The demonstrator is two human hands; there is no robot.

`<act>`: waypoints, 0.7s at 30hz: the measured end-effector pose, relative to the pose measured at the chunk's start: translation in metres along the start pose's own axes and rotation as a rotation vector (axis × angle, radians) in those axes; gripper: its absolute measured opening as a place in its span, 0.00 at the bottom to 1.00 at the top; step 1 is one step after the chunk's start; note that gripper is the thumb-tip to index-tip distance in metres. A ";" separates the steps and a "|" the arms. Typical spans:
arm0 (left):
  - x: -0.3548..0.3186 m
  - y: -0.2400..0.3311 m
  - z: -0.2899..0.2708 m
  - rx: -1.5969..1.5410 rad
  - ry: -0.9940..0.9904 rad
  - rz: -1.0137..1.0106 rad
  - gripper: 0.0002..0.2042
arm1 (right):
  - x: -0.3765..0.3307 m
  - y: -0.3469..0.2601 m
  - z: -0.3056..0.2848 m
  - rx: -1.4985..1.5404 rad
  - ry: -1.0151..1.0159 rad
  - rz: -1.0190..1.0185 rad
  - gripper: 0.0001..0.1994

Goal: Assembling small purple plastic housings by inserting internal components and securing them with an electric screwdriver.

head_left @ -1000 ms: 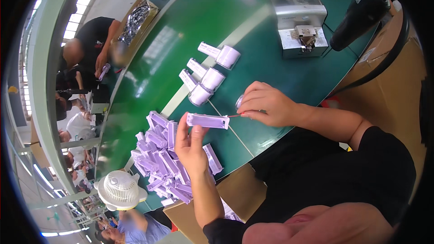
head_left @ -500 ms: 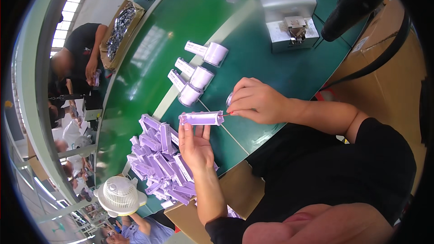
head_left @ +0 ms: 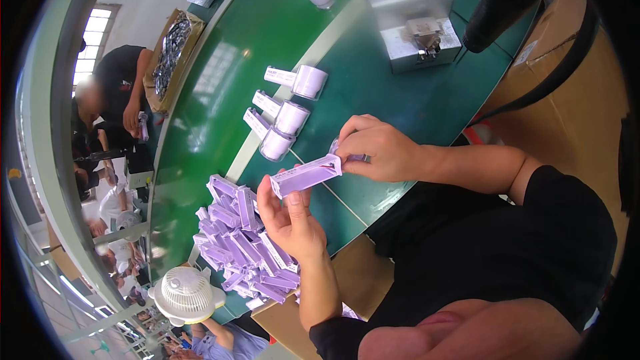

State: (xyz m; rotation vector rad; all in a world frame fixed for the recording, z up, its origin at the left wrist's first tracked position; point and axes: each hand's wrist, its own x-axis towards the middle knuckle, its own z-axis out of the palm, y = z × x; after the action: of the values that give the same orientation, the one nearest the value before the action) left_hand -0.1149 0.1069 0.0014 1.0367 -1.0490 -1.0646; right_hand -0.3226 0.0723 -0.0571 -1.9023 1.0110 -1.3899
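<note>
Left hand point(head_left: 295, 228) grasping a lavender casing point(head_left: 307, 177) near frame centre, right hand point(head_left: 379, 150) pinching a partly hidden round piece point(head_left: 334, 146) at its end, casing pile point(head_left: 245, 243) at lower left.

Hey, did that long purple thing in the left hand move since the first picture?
Yes. Against the thin table seam, the long purple thing shifted right, and its right end tilted up.

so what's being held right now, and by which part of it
The left hand holds a purple case by its left end. The right hand holds a round part; exactly where is hidden.
</note>
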 end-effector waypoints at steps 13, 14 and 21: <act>-0.005 -0.007 -0.001 0.121 -0.117 0.198 0.27 | -0.006 0.001 -0.006 0.091 -0.003 0.078 0.11; -0.006 -0.007 0.000 0.122 -0.117 0.198 0.27 | -0.006 0.001 -0.006 0.095 -0.005 0.081 0.11; -0.005 -0.003 0.000 0.165 -0.193 0.281 0.26 | -0.005 -0.001 -0.004 0.148 -0.001 0.153 0.10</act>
State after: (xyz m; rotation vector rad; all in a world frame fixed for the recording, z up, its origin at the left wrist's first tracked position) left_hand -0.1164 0.1111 -0.0019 0.8956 -1.4137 -0.8706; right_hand -0.3272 0.0767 -0.0579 -1.6832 1.0019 -1.3367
